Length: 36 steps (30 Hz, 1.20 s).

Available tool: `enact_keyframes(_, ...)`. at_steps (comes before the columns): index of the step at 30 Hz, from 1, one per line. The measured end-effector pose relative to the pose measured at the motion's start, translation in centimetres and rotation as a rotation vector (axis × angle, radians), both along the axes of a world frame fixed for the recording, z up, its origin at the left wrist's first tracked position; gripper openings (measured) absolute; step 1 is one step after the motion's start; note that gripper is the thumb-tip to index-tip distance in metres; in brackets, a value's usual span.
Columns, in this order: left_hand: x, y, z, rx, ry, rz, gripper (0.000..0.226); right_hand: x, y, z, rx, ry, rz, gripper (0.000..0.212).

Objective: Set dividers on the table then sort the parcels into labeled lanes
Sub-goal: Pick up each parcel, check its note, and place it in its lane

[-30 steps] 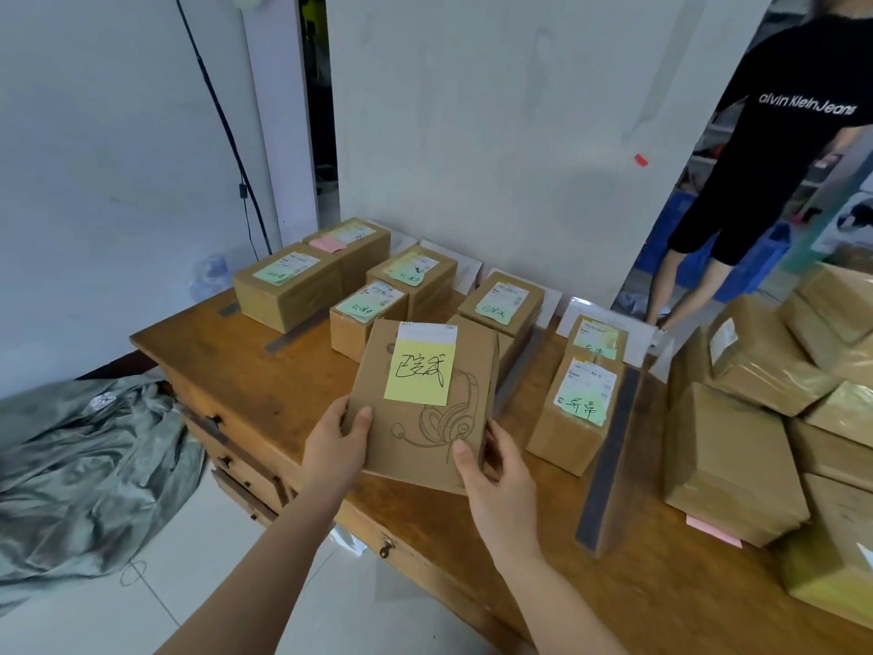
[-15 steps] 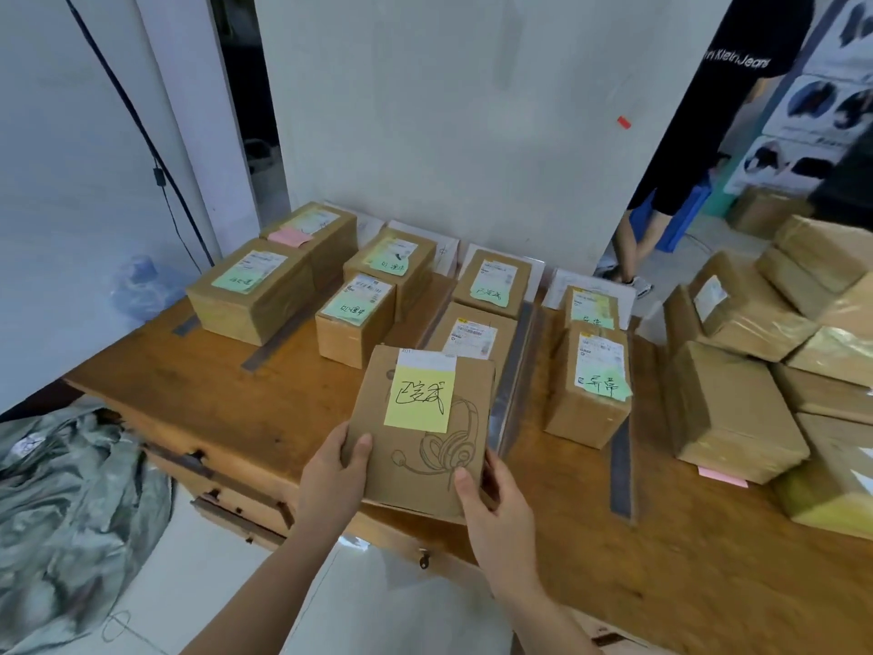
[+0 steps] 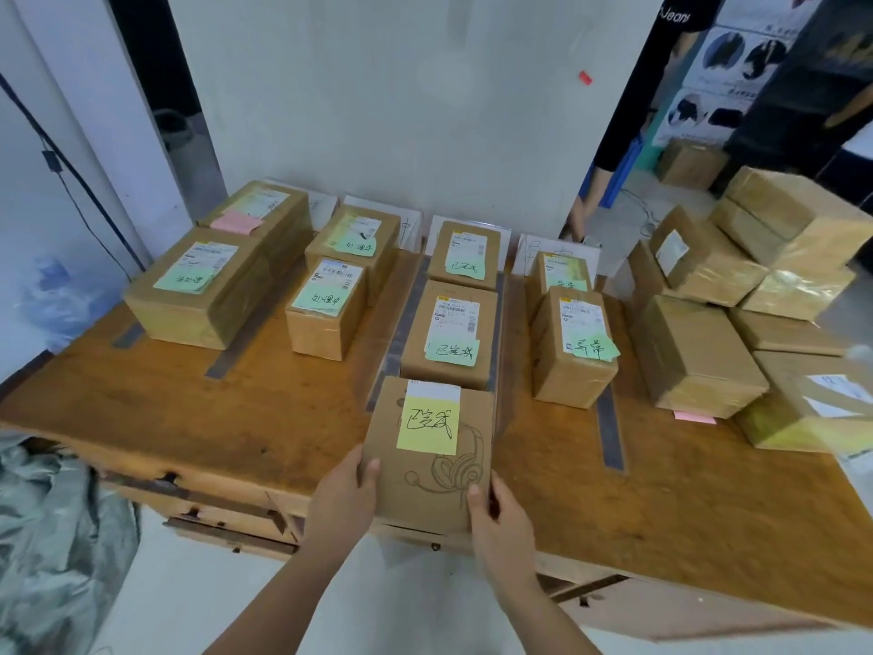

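I hold a brown parcel (image 3: 427,484) with a yellow note and a headset drawing, over the table's front edge. My left hand (image 3: 345,501) grips its left side and my right hand (image 3: 498,517) grips its lower right corner. It lies in line with the third lane, just in front of a parcel (image 3: 449,340) with a green note. Grey divider strips (image 3: 399,323) (image 3: 609,432) (image 3: 245,333) run front to back on the wooden table (image 3: 236,418). Labelled parcels sit in each lane: two at far left (image 3: 198,295), two in the second lane (image 3: 326,307), two in the fourth (image 3: 571,347).
A heap of unsorted taped parcels (image 3: 737,314) fills the table's right side. White lane cards (image 3: 534,248) lean on the back wall. A person in black (image 3: 633,111) stands behind at the right. Grey cloth (image 3: 52,536) lies on the floor at left.
My view has swung right and closer to the table. The held parcel has moved forward and down, up against the front parcel of the third lane. Both hands keep their grip.
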State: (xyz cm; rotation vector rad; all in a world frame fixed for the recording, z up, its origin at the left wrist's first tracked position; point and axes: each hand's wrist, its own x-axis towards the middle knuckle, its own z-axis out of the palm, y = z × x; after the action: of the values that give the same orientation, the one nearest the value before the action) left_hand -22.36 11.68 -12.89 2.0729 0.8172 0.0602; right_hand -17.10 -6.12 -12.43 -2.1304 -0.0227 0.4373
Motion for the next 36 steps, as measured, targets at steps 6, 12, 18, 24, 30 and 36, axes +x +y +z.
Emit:
enact_keyframes(6,1.2,0.4,-0.2,0.008,0.007,-0.031,0.024,0.9,0.4,-0.8,-0.035,-0.005,-0.001,0.032)
enact_keyframes(12,1.9,0.8,-0.1,0.076,0.035,-0.071,0.022,1.4,0.7,-0.9,-0.103,-0.03,0.028,0.034)
enact_keyframes(18,2.5,0.7,1.2,0.406,0.013,-0.145,0.053,1.3,0.2,0.2,-0.236,-0.167,0.019,0.05)
enact_keyframes(24,5.0,-0.8,4.1,0.613,0.011,-0.376,0.05,2.8,-2.8,2.6,-0.395,-0.336,0.101,0.057)
enact_keyframes(30,8.7,-5.2,7.8,0.74,-0.021,-0.539,0.053,6.4,-8.0,5.5,-0.581,-0.53,0.103,0.054)
enact_keyframes(36,12.5,-12.2,11.0,0.827,-0.161,-0.603,0.055,9.4,-14.6,9.0,-0.715,-0.583,0.06,0.055)
